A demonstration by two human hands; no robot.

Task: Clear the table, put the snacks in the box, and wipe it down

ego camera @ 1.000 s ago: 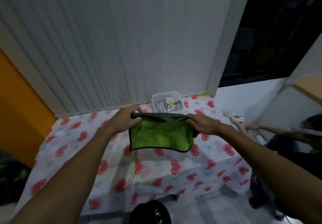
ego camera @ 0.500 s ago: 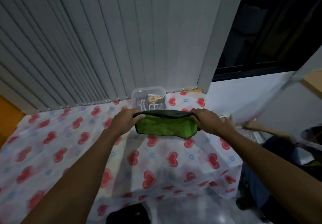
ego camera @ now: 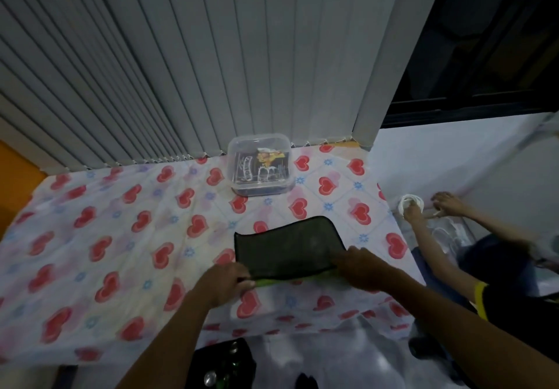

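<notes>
You had your left hand [ego camera: 225, 282] and right hand [ego camera: 360, 267] each pinching a near corner of the folded dark cloth with the green underside [ego camera: 287, 248], laid flat at lower centre on the heart-print tablecloth [ego camera: 121, 237], likely squared up for wiping. At upper centre, against the blinds, sat the clear lidded plastic box [ego camera: 260, 166], snack packets inside.

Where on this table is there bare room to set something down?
The whole stretch left of the cloth and the plastic box is bare tablecloth. A smaller patch lies right of the box. Both hands crowd the near-right edge.
</notes>
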